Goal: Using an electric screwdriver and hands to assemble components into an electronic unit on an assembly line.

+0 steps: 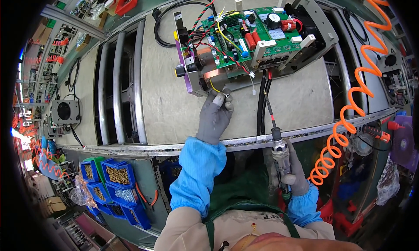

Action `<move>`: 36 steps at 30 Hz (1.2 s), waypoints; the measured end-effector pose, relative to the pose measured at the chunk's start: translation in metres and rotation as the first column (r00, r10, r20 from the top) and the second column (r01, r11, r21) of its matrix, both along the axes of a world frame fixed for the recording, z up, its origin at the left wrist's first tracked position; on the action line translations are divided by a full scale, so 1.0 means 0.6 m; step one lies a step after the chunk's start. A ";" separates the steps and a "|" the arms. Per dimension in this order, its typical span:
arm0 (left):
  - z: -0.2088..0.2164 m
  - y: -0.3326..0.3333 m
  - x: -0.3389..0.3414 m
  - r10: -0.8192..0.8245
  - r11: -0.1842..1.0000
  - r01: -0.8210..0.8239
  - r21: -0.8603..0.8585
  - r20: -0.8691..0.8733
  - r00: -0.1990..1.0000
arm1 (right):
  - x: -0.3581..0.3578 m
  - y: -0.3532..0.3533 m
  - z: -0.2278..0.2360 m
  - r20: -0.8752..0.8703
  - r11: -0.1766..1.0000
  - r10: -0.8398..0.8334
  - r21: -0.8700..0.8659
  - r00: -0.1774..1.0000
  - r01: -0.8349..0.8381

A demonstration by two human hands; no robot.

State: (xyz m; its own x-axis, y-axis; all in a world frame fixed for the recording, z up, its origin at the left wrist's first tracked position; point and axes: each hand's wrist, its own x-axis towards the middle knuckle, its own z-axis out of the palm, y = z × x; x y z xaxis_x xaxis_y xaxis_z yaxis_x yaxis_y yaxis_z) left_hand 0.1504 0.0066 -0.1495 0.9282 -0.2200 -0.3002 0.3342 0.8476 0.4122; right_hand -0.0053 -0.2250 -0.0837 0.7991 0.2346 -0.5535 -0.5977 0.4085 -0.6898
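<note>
Pinching a yellow wire [213,87], the left hand [216,115] may strain it by tugging; the right hand [298,172], clamped on a screwdriver [280,156], may nick black cables [261,104] by drifting.

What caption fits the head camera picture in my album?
Gloved left hand holds a ring-ended yellow wire near a green circuit board; gloved right hand grips a power screwdriver.

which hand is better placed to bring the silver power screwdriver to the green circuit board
Probably the right: the grey-gloved right hand grips the silver power screwdriver, its bit pointing toward the green circuit board. The left hand is occupied, pinching a thin yellow wire near its ring end.
</note>
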 end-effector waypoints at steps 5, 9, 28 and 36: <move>0.007 -0.017 0.002 0.023 1.000 -0.023 -0.001 0.013 1.000 | -0.006 -0.003 0.004 0.005 0.999 0.044 -0.004 0.999 -0.044; 0.009 -0.017 -0.010 0.019 0.996 -0.016 -0.091 0.035 0.999 | -0.005 -0.009 0.004 -0.021 0.991 0.109 0.076 0.994 -0.108; 0.035 -0.007 -0.009 0.000 0.691 -0.063 0.720 0.087 0.996 | 0.007 -0.018 0.002 -0.004 0.991 0.117 0.060 0.993 -0.117; 0.041 -0.017 -0.006 -0.046 0.552 -0.061 0.832 0.104 0.994 | 0.016 -0.008 0.012 -0.082 0.987 0.150 -0.038 0.985 -0.153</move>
